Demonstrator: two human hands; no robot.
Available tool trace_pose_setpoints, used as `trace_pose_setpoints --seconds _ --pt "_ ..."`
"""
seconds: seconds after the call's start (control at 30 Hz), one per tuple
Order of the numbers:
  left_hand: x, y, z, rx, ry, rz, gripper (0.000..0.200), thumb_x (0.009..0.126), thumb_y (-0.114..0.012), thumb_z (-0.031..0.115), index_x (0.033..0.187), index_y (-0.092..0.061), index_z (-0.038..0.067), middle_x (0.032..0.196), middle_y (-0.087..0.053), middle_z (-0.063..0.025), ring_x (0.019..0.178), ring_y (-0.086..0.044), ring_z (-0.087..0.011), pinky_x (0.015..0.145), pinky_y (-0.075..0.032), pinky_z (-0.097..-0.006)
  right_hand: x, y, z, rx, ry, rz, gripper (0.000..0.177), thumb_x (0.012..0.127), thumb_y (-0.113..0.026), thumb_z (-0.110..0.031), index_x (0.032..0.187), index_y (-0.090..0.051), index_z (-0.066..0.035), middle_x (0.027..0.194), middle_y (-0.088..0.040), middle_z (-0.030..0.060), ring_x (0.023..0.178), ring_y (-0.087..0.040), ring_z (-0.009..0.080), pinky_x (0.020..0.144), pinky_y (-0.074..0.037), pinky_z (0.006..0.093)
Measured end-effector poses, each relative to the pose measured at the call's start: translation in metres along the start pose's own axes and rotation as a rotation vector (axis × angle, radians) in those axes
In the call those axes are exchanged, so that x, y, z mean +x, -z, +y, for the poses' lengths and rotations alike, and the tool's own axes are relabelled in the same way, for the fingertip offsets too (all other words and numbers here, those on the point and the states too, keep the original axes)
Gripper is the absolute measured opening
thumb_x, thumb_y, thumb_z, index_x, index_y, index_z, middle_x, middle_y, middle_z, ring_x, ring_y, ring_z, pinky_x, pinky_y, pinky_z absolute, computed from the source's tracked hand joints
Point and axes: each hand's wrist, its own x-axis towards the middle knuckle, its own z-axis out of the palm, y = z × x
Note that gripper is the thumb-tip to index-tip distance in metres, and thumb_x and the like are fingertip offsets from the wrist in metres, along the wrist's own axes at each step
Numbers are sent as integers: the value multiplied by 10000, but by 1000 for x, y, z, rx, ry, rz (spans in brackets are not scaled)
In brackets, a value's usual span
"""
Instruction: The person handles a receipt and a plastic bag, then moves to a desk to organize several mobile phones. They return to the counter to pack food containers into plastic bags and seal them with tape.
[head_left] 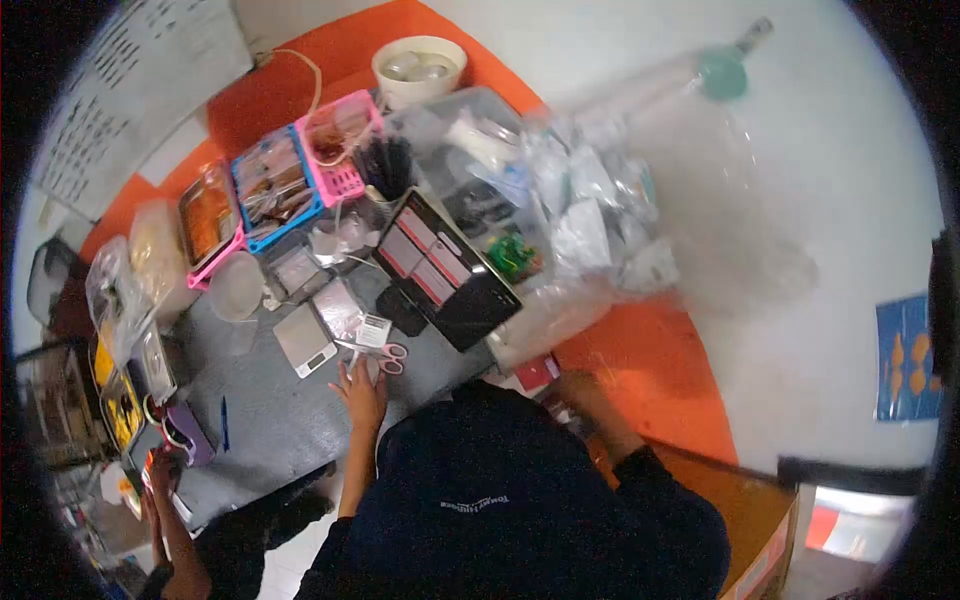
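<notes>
My left hand (362, 398) is at the table's front edge, its fingers round a small pale thing I cannot make out. Just beside its fingertips lie scissors with pink handles (393, 358) and a small white printed label (373, 331). A white digital scale (304, 341) is to the left of them. My right hand (580, 393) is low on the right, smeared by motion, near a red box (536, 374); its fingers and anything in them cannot be made out. A tablet (446, 268) with a lit screen stands tilted behind my hands.
Behind are pink (344, 183) and blue baskets (290, 232), a clear bin (400, 125), bagged items (583, 238) and a cream bucket (398, 92). At lower left, a co-worker's hands (158, 478) are near a purple object (190, 436). A blue pen (225, 424) lies on the table (270, 400).
</notes>
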Motion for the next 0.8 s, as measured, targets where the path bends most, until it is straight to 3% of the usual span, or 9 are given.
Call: trace_pose_setpoints --seconds 0.07,0.43,0.5,0.53,0.6,0.67,0.7,0.77,0.8 --pt "3 -1 -2 40 -7 0 585 840 -575 287 1331 -352 59 1322 -427 -124 1313 -230 -391 1009 -52 -660 -37 -15 3 160 -179 60 314 886 -512 -279 1035 -599 -16 772 -639 120 638 -617 249 619 -487 341" --pt "15 23 27 40 36 208 601 823 -591 250 1328 -341 41 1362 -380 -134 1319 -212 -395 1033 -56 -621 -90 -6 -6 969 -931 211 280 815 -592 -224 1027 -565 -42 943 -602 85 638 -593 213 544 -477 338" --pt "20 31 38 21 -22 366 590 821 -589 221 1327 -343 44 1375 -364 -137 1326 -202 -390 1039 -53 -609 -40 72 -68 525 -366 276 315 861 -551 -216 1081 -564 8 889 -613 78 823 -583 175 713 -479 325" --pt "23 39 50 15 -55 434 575 809 -598 178 1314 -359 42 1382 -352 -144 1320 -219 -385 1045 -83 -583 -13 76 -36 401 -330 376 315 844 -541 -164 1117 -549 -8 888 -631 86 805 -598 227 723 -474 365" --pt "29 58 85 -46 -119 499 548 801 -600 152 1291 -382 38 1374 -361 -148 1313 -232 -384 1048 -100 -564 36 116 -67 -78 156 742 314 839 -520 -137 1137 -554 -44 983 -621 124 866 -594 299 757 -463 386" --pt "32 72 124 -149 -240 591 475 784 -598 103 1226 -439 37 1324 -412 -153 1278 -292 -378 1042 -157 -524 67 134 -69 -360 -134 476 340 818 -518 -96 1155 -562 -84 1107 -564 168 1023 -532 371 850 -438 380" --pt "32 76 145 -191 -292 623 430 774 -596 80 1184 -474 39 1281 -455 -154 1250 -339 -373 1034 -198 -503 77 139 -59 -363 -118 472 340 818 -518 -96 1155 -562 -84 1107 -564 168 1023 -532 371 850 -438 380" --pt "25 84 183 -445 -536 426 368 756 -591 61 1117 -517 45 1170 -527 -150 1178 -424 -363 984 -301 -468 102 139 -3 -1417 229 345 333 844 -513 -151 1160 -551 -54 1140 -553 144 1077 -499 336 905 -409 373" --pt "24 77 193 -488 -678 203 353 766 -605 81 1108 -523 45 1168 -527 -155 1170 -429 -363 980 -323 -456 114 138 28 -1938 423 250 338 857 -511 -178 1163 -545 -39 1156 -547 131 1104 -482 319 932 -394 369"
